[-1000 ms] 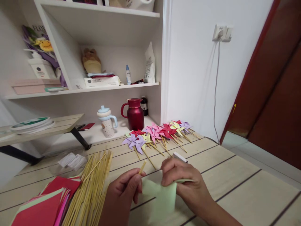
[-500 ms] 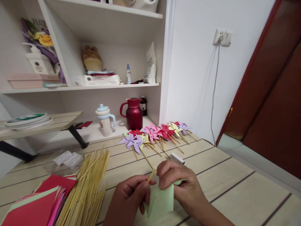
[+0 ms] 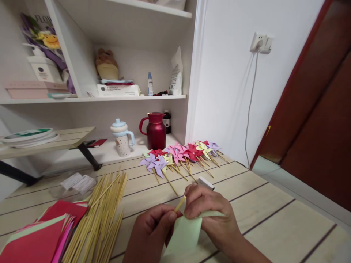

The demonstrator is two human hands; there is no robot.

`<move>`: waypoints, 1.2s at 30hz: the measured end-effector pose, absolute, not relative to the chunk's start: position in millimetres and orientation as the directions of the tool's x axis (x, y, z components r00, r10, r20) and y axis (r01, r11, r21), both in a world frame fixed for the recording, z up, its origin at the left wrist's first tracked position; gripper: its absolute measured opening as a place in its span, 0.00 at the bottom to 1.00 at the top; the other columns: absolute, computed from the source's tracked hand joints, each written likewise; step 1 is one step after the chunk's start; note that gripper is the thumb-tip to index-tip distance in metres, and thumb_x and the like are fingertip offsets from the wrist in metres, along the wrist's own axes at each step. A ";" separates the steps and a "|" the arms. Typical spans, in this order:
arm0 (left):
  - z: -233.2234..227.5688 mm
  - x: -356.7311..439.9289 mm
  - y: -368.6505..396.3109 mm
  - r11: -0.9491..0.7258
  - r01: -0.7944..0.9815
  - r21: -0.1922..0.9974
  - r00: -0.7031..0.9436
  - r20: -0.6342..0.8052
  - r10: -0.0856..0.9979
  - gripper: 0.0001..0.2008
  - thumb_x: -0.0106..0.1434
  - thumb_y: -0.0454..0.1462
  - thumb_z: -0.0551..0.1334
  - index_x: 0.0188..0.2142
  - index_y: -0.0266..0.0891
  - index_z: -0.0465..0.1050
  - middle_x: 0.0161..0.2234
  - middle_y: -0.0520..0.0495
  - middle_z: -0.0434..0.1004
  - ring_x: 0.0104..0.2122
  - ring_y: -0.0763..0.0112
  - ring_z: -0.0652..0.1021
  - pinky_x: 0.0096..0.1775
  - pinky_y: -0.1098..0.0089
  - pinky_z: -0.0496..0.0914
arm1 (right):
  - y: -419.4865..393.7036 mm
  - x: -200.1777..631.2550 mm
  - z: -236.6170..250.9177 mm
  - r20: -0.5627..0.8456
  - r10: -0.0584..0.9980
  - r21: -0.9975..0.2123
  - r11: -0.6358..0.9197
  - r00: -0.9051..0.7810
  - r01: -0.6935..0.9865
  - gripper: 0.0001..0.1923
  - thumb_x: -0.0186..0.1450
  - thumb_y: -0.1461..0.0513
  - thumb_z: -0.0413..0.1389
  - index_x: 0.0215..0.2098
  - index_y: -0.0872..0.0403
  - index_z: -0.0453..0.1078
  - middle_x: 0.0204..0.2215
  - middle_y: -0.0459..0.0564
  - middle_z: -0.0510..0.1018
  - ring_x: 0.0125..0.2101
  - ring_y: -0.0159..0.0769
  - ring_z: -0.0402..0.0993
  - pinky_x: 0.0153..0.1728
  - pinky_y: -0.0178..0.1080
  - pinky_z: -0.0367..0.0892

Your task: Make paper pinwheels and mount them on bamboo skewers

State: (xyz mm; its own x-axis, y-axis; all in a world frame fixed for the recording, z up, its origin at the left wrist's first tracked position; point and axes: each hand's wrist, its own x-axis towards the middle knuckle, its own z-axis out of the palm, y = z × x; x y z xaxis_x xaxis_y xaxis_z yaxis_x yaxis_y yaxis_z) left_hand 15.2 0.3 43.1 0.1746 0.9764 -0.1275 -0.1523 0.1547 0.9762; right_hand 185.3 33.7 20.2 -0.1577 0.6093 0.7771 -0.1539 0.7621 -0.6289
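Observation:
Between thumb and fingers, my left hand (image 3: 153, 230) pinches a thin wooden stick (image 3: 180, 204), whose tip pokes up toward the right hand. My right hand (image 3: 208, 212) is closed on a pale green sheet of paper (image 3: 185, 233), pressing it near the stick's tip. Part of the paper curls out to the right past the fingers, and its lower part hangs below both hands. Whatever sits under the right fingertips is hidden. Beyond the hands lie several finished paper pinwheels (image 3: 179, 152) on sticks, in purple, pink, red and yellow.
On the left are a bundle of wooden sticks (image 3: 95, 219), a stack of coloured paper (image 3: 35, 237) and a clear bag with white packets (image 3: 78, 182). A white box (image 3: 205, 182) lies behind my right hand. A red jug (image 3: 156, 131) and a cup (image 3: 122, 138) stand at the back.
The paper's folded flap now sticks out farther to the right of my right hand. Its lower part has swung slightly left, and both hands keep their grip.

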 end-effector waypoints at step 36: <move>37.2 27.6 -7.7 -0.017 -0.124 0.992 -0.049 0.011 0.999 0.15 0.47 0.51 0.72 0.27 0.43 0.84 0.20 0.48 0.78 0.20 0.73 0.70 0.21 0.75 0.67 | 32.0 187.5 24.8 0.805 0.578 -0.589 0.806 -0.135 -0.063 0.02 0.62 0.62 0.64 0.32 0.47 0.79 0.25 0.48 0.79 0.29 0.37 0.73 0.39 0.46 0.70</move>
